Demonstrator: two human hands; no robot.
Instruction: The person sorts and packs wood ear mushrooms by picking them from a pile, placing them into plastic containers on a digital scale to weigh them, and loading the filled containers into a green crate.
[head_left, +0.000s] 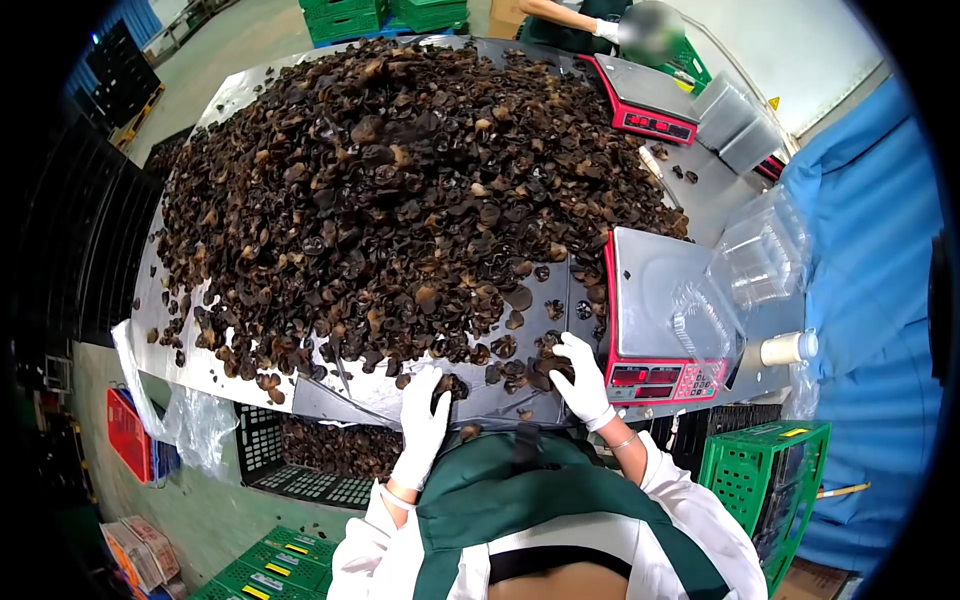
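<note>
A large heap of dark brown wood ear mushrooms (350, 200) covers most of the metal table. At the near edge, my white-gloved left hand (425, 418) has its fingers and thumb curled around a few dark mushroom pieces. To its right, my gloved right hand (584, 384) grips more pieces between thumb and fingers, just left of the near red scale (660, 290). Several loose wood ears lie on the tabletop between both hands. A clear plastic container (705, 318) rests tilted on that scale's plate.
Another red scale (655, 88) and stacked clear containers (738, 120) stand at the far right, near a co-worker's gloved hand (607, 30). A black crate (262, 458) of mushrooms sits below the table edge. Green crates (765, 480) stand at lower right, beside a blue curtain (870, 270).
</note>
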